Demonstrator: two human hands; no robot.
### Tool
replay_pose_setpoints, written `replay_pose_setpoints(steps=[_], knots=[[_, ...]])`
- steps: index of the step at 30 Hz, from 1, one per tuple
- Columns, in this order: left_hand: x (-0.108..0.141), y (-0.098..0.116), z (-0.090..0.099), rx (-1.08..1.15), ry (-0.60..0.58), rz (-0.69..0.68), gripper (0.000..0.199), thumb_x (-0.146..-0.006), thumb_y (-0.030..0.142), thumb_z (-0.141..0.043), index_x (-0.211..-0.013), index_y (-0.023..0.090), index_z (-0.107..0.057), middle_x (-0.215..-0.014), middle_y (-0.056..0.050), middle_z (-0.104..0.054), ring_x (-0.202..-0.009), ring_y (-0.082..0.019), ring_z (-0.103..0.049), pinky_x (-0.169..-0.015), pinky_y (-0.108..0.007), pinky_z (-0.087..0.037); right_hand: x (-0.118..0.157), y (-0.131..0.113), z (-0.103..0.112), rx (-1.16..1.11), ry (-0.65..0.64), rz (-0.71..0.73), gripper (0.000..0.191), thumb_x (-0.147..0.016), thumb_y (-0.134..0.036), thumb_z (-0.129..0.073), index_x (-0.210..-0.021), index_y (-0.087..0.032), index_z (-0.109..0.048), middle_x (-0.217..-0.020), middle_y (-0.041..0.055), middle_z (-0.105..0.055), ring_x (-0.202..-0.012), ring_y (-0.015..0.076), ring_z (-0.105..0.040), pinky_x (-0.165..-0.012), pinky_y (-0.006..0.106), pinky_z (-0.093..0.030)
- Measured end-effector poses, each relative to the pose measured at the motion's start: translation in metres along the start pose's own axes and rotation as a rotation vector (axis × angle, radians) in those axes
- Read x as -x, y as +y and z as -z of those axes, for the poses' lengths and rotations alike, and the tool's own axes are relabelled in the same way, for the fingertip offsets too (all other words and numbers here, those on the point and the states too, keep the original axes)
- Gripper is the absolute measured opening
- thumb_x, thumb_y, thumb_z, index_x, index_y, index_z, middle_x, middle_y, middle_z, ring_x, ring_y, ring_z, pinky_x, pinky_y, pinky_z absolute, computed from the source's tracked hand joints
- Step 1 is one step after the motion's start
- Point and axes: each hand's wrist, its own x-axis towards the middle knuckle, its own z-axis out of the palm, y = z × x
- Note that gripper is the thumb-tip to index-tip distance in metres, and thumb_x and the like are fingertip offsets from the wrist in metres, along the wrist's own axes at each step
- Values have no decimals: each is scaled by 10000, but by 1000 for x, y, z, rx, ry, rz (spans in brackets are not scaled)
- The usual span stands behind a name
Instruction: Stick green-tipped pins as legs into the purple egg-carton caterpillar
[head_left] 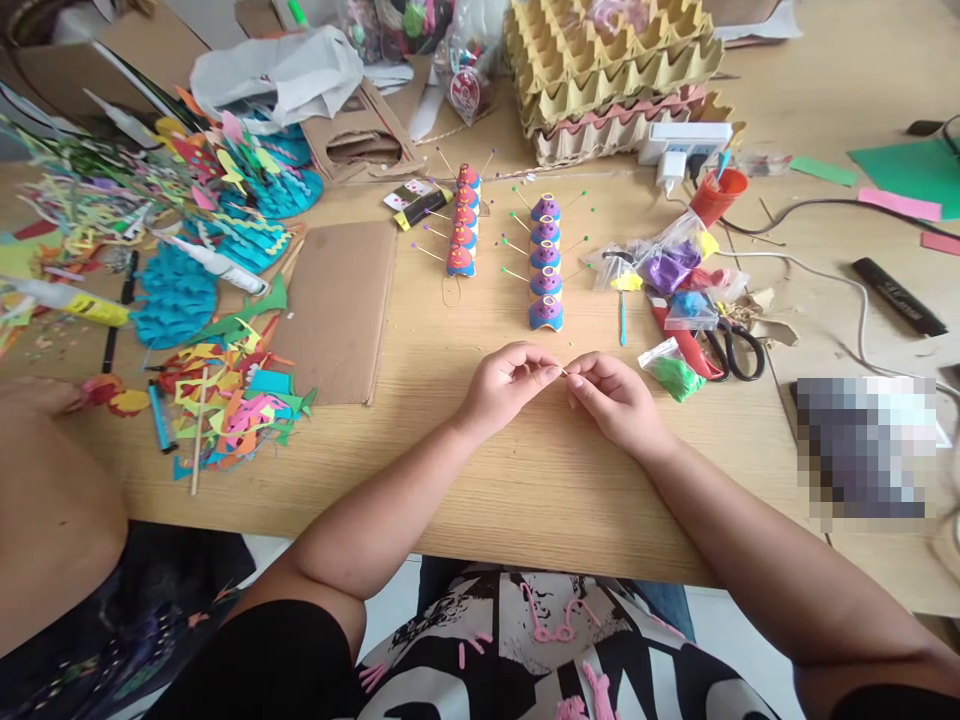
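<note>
My left hand [510,388] and my right hand [619,405] meet over the table, fingertips pinched on a thin pale-yellow strand [564,371] between them. Whether it is clay or a stick is too small to tell. Just beyond them lies a purple-and-blue egg-carton caterpillar [546,256] with yellow rings on top and green-tipped sticks at its sides. Farther left is a red-and-blue egg-carton caterpillar [463,240] with purple-tipped sticks. Beside my right hand sits a bag of green clay [675,373], with a blue clay tool [622,320] above it.
Scissors [739,350], clay bags [675,262] and a red cup [718,195] lie right. Egg trays [611,70] and a power strip [690,138] stand behind. Cardboard [337,310] and paper scraps [240,400] lie left, near another person's arm [52,460]. Cables [840,205] cross the right side.
</note>
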Motion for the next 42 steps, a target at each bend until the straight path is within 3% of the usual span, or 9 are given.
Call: replay_pose_setpoints(steps=[9,16,22,30,36,42], knots=[[-2,-1,0,130,-48,19,365,-890,545,-825,-922,181,-824,-918,-63,-833,-870,-163,-752,-815,-278,-580,0,-1,0,22,-12,-12,459,-970,-651,-697,-939,-196,-646,-640,-34,-546,-559,98,-451,-526,266,-326],[-2,-4,1,123,-35,66,378,-845,549,-869,-903,180,-814,-896,-50,-827,-827,-149,-743,-787,-269,-579,0,-3,2,33,-32,-37,496,-956,-690,-688,-918,-196,-650,-632,-35,-535,-568,101,-451,-545,268,-349],[-2,-1,1,132,-66,72,366,-886,539,-836,-917,177,-794,-898,-50,-826,-848,-156,-758,-802,-277,-590,0,0,3,17,-35,-71,495,-957,-692,-683,-929,-199,-649,-623,-36,-527,-558,105,-459,-538,266,-362],[-2,2,1,0,-4,-42,288,-943,464,-787,-873,186,-810,-885,-51,-812,-844,-147,-744,-786,-265,-574,-1,2,-1,-4,-43,-75,487,-961,-683,-682,-922,-199,-639,-624,-36,-543,-545,99,-442,-528,263,-348],[0,2,4,20,22,14,350,-985,514,-717,-970,187,-841,-980,-84,-828,-922,-177,-768,-846,-293,-593,-3,5,0,1,0,-68,499,-954,-696,-682,-939,-200,-639,-643,-32,-563,-567,108,-479,-562,267,-385],[1,2,3,-93,71,-73,211,-874,386,-835,-957,192,-844,-939,-69,-814,-855,-162,-739,-760,-275,-575,-3,4,-1,35,-17,-77,502,-958,-705,-668,-929,-205,-636,-627,-31,-561,-569,115,-464,-571,273,-385]])
